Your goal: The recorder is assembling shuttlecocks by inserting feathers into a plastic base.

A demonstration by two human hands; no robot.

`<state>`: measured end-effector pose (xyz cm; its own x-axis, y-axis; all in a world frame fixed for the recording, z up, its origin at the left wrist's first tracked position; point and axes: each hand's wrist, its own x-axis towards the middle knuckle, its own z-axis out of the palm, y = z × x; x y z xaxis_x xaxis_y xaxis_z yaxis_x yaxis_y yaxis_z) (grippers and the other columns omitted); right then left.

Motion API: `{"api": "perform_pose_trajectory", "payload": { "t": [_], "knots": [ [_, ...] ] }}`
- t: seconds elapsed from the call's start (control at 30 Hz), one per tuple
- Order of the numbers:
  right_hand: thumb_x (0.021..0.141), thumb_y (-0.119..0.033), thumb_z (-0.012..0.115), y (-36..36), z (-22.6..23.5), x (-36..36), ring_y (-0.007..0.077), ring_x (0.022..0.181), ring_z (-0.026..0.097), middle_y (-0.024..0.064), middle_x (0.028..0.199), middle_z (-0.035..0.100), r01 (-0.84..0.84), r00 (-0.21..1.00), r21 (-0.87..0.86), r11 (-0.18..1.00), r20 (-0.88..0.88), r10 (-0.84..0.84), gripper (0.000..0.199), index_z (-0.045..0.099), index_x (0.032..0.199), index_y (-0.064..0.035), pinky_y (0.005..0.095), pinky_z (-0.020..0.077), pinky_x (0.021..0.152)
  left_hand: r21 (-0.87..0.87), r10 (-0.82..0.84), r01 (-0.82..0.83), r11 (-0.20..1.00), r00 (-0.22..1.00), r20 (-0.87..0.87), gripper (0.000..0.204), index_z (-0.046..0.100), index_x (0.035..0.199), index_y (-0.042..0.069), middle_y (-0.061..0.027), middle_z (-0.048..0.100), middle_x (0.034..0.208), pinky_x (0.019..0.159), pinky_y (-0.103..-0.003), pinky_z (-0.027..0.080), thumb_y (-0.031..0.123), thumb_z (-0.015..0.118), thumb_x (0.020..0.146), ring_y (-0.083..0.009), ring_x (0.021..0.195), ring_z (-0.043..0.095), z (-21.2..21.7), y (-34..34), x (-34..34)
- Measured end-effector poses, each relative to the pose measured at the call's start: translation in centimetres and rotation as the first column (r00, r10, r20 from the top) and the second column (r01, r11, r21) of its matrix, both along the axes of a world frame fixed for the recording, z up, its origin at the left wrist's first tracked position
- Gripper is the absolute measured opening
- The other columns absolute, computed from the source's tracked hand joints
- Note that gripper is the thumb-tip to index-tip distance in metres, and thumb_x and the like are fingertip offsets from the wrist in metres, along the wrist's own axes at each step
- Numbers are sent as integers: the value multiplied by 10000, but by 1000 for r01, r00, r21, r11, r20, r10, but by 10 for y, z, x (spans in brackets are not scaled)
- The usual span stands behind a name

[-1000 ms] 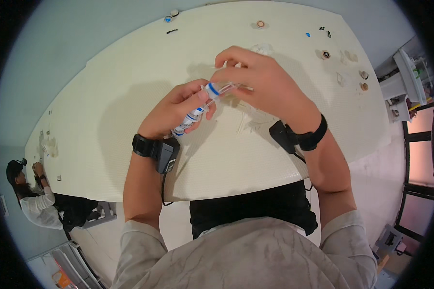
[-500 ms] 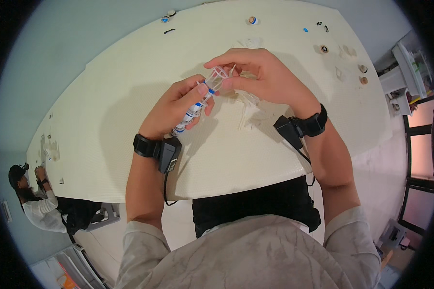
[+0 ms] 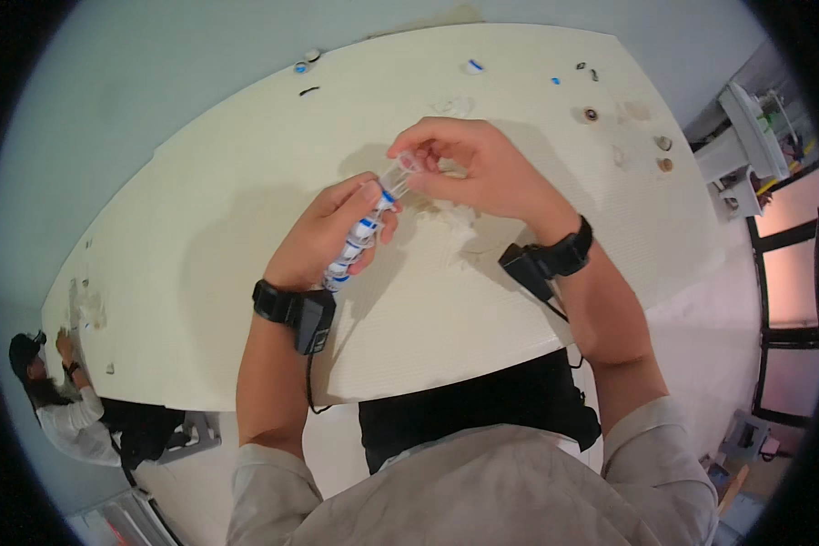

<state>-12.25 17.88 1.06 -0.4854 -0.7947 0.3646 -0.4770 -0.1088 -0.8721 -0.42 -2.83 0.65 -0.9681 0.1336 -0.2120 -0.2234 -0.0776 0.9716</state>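
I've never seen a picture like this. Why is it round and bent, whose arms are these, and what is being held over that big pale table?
The picture comes from a wide fisheye camera worn on a person's head, looking down, so straight edges curve near the rim. The two forearms rising from below are that person's own. The left hand grips a stack of small clear pieces with blue bands. The right hand pinches the clear top end of it with its fingertips. Each wrist wears a black band with a small box, like the one on the left wrist. The cream table carries scattered small parts, such as caps and rings, along its far edge. At lower left, another person works at the table's corner.
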Motion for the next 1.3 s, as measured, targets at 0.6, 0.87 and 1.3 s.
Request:
{"api": "perform_pose_trajectory", "payload": {
  "t": [0.6,0.87,1.3],
  "knots": [
    [827,-172,808,12,-11,-29,265,1072,625,96,1145,676,360,853,-138,923,-351,-385,393,699,1193,-79,367,488,958,162,0,16,987,996,-94,490,586,1104,-29,-78,592,755,394,-217,339,448,483,1062,-86,451,467,-4,-11,-9],
    [816,-101,796,-9,3,20,219,973,625,56,1057,675,55,979,-39,998,-194,-62,339,706,1140,-61,331,500,854,73,-44,47,996,998,-47,474,592,1149,2,-71,593,756,394,-220,338,457,509,1046,-82,445,459,-2,-5,-2],
    [801,-89,824,-4,4,13,132,841,595,-7,915,685,-41,998,-23,999,42,42,234,706,1003,-83,279,468,735,39,-161,162,986,987,-25,461,598,1215,16,-67,625,775,426,-228,362,434,566,1023,-80,477,489,-5,-9,-1]
  ]
}}
